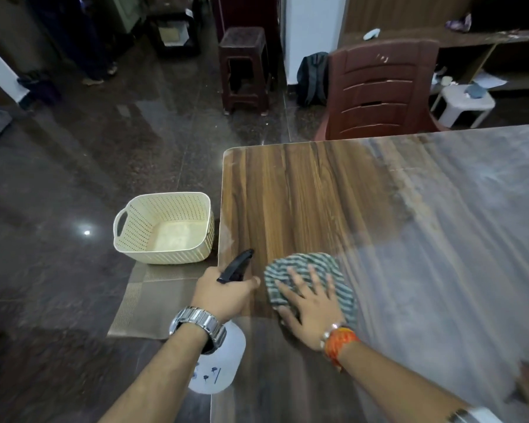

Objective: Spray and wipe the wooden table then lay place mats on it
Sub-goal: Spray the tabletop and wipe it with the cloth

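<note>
I am gripping the spray bottle (219, 361) in my left hand (223, 293), fingers closed around its black trigger head at the wooden desk's (303, 193) near-left edge. My right hand (310, 303) is pressing open and flat on the striped cloth (303, 267). Place mats (147, 300) are lying on the floor under a cream basket (164, 228).

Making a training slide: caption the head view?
Right hand presses striped cloth on wooden table; left hand grips spray bottle.
</note>
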A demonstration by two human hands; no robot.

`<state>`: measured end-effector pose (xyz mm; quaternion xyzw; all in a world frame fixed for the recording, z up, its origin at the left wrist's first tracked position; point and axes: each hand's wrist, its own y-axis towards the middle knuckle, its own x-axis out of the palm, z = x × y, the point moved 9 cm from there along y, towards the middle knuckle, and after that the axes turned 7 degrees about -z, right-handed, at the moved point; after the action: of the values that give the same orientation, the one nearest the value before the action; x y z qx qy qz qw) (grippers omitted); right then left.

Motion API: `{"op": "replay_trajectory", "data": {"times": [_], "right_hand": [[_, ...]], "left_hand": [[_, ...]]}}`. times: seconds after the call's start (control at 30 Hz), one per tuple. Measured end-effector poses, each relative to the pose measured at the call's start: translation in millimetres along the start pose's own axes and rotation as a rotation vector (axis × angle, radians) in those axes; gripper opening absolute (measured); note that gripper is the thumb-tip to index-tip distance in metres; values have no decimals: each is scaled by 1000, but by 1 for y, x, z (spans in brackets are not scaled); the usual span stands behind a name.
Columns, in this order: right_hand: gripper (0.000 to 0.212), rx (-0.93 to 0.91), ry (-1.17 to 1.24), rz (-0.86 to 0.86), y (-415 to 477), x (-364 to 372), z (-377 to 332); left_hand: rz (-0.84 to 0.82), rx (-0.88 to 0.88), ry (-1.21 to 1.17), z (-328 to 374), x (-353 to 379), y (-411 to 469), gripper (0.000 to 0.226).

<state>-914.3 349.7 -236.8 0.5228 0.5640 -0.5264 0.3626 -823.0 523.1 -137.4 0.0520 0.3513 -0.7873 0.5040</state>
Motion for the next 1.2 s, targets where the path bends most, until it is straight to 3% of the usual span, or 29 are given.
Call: {"op": "replay_trajectory", "data": {"times": [0.1,0.27,0.37,0.43,0.5,0.63,0.77,0.87,1.0,1.1,1.17,1.2], "right_hand": [[54,129,29,-41,-51,18,18],[63,491,135,-44,-92,21,18],[66,669,215,-40,-81,15,18],[66,683,248,-7,-48,1,12],[66,544,228,-10,7,-10,-8],[62,80,105,-67,124,-23,-90],[59,-75,-7,-114,173,-17,-120],[59,-117,-50,-123,130,-3,-131],[58,-361,-17,-113,-3,18,-166],[59,-515,-42,-205,-38,32,-154],[54,-460,-71,-133,-11,15,-108],[55,-341,-53,-79,8,-1,-69]], "left_hand": [[-121,27,33,-6,7,-10,37],[-3,14,-4,-21,-13,-24,44],[-50,-31,-54,-35,-23,-29,39],[-75,-49,-83,-45,-28,-32,45],[-50,-52,-74,-54,-33,-34,44],[68,-50,-98,-68,-46,-30,38],[128,-57,-137,-77,-50,-30,37],[137,-71,-156,-81,-48,-35,40],[99,-115,-219,-72,-35,-38,32],[83,-101,-216,-53,-21,-39,34],[74,-70,-161,-37,-13,-40,36],[56,-58,-153,-30,-6,-41,35]]}}
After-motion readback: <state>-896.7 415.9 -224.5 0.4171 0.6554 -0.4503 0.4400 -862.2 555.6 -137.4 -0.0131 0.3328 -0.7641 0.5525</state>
